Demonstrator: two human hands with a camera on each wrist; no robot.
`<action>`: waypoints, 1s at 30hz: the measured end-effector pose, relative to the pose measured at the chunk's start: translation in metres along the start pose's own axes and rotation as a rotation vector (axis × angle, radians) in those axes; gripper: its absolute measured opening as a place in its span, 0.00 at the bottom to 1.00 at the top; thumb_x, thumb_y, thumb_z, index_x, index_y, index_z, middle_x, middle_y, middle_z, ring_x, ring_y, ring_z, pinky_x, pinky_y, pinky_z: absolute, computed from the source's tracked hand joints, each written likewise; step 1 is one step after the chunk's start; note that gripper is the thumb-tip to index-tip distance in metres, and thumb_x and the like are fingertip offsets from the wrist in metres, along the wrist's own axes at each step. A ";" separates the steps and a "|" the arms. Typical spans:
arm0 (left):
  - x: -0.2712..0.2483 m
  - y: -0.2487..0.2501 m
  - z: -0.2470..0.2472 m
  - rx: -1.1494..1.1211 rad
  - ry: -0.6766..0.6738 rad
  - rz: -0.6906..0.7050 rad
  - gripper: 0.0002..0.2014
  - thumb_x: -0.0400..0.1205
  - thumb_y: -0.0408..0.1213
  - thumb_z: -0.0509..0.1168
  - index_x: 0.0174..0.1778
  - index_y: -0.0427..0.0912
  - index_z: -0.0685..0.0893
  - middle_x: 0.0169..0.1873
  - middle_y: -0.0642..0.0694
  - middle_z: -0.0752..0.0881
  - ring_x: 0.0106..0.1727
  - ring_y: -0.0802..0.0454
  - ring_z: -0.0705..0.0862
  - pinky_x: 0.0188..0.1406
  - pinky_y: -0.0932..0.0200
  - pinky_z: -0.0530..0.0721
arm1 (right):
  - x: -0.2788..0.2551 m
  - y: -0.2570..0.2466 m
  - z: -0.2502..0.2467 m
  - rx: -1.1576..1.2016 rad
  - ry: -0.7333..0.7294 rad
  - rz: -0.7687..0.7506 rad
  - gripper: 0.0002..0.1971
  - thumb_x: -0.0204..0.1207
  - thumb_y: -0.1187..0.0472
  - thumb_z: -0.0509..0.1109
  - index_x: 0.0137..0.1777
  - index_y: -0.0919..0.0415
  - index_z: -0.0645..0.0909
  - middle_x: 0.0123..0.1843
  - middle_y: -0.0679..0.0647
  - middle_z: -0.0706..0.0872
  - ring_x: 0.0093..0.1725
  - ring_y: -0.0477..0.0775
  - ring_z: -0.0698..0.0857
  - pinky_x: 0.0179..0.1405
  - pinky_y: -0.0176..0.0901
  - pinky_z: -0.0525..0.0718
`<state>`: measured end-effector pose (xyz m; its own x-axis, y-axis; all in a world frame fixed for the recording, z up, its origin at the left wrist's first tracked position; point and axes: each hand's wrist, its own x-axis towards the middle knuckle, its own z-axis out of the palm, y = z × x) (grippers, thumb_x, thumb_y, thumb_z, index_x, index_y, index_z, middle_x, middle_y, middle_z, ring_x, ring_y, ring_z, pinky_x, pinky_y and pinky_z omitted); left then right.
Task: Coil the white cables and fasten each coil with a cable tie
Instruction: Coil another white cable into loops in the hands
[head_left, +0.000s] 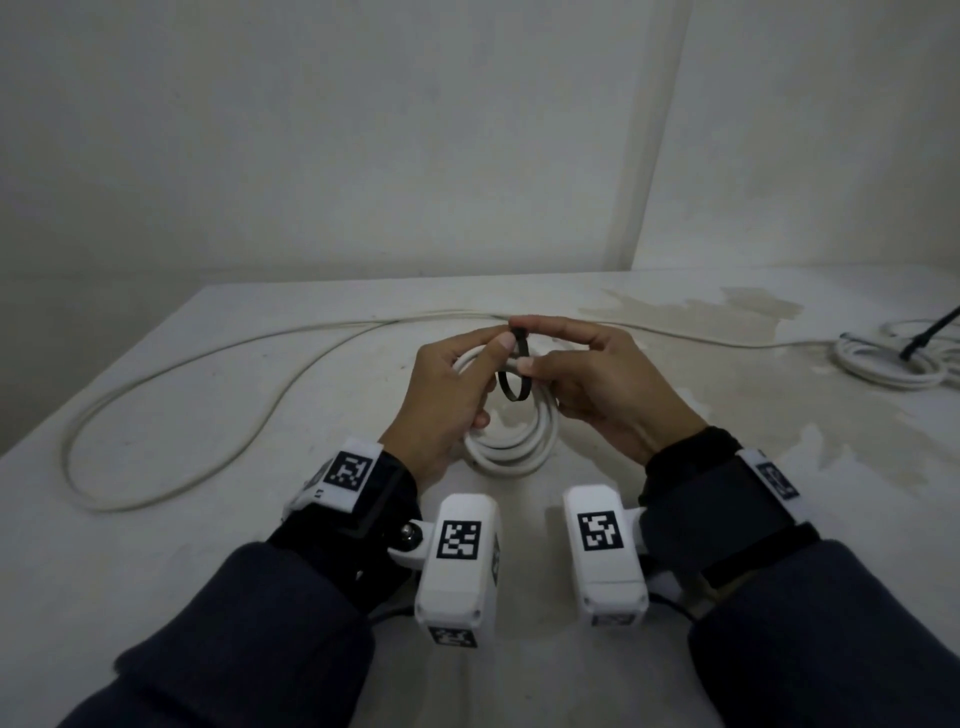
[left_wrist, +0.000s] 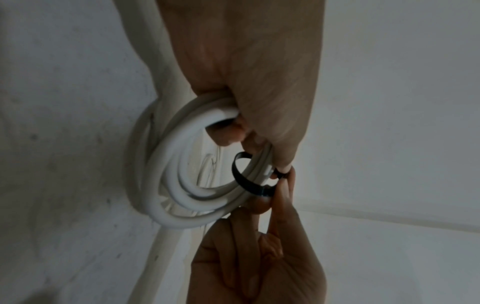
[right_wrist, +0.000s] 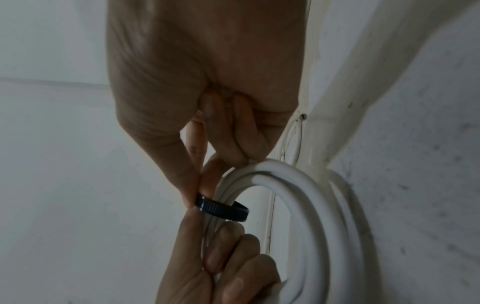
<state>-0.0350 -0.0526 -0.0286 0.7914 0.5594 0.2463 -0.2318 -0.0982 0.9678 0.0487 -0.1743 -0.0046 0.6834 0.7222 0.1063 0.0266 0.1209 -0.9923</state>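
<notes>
A white cable coil (head_left: 511, 449) stands on edge on the white table (head_left: 208, 545) between both hands. My left hand (head_left: 505, 339) curls its lower fingers round the coil (left_wrist: 166, 185) and pinches the top of a black cable tie (head_left: 511, 387). The tie (left_wrist: 244, 181) forms a loose loop round the coil's strands. My right hand (head_left: 535, 345) pinches the tie (right_wrist: 223, 209) from the other side, thumb and forefinger (right_wrist: 192, 191) meeting on its ribbed strap beside the coil (right_wrist: 306, 205). The tie's head is hidden by fingertips.
A long loose white cable (head_left: 156, 400) lies across the table's left and far side in a wide loop. At the far right edge sits another white coil (head_left: 893, 364) with a black tie (head_left: 930, 332) sticking up. Walls close off the back.
</notes>
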 end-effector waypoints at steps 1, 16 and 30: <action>0.000 0.000 0.000 -0.005 0.000 -0.001 0.13 0.85 0.39 0.63 0.60 0.39 0.87 0.16 0.58 0.69 0.20 0.61 0.65 0.17 0.67 0.66 | 0.000 0.000 0.000 0.001 0.002 0.000 0.17 0.68 0.72 0.75 0.54 0.54 0.90 0.39 0.65 0.81 0.21 0.46 0.62 0.21 0.34 0.60; -0.001 0.003 0.000 0.012 -0.025 0.014 0.13 0.85 0.37 0.63 0.60 0.38 0.87 0.15 0.59 0.71 0.19 0.62 0.65 0.17 0.67 0.66 | -0.002 -0.003 0.002 -0.002 0.036 -0.011 0.15 0.70 0.74 0.74 0.55 0.61 0.88 0.18 0.48 0.77 0.16 0.42 0.66 0.17 0.29 0.65; 0.000 0.002 0.002 0.000 -0.064 -0.003 0.12 0.86 0.39 0.61 0.57 0.40 0.89 0.16 0.56 0.66 0.19 0.60 0.63 0.17 0.68 0.65 | -0.001 -0.002 0.008 0.008 0.137 -0.096 0.10 0.69 0.73 0.76 0.46 0.59 0.88 0.31 0.63 0.84 0.36 0.58 0.85 0.38 0.42 0.81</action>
<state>-0.0338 -0.0542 -0.0269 0.8269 0.5057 0.2461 -0.2294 -0.0963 0.9686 0.0423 -0.1696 -0.0019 0.7712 0.6072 0.1909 0.0918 0.1906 -0.9774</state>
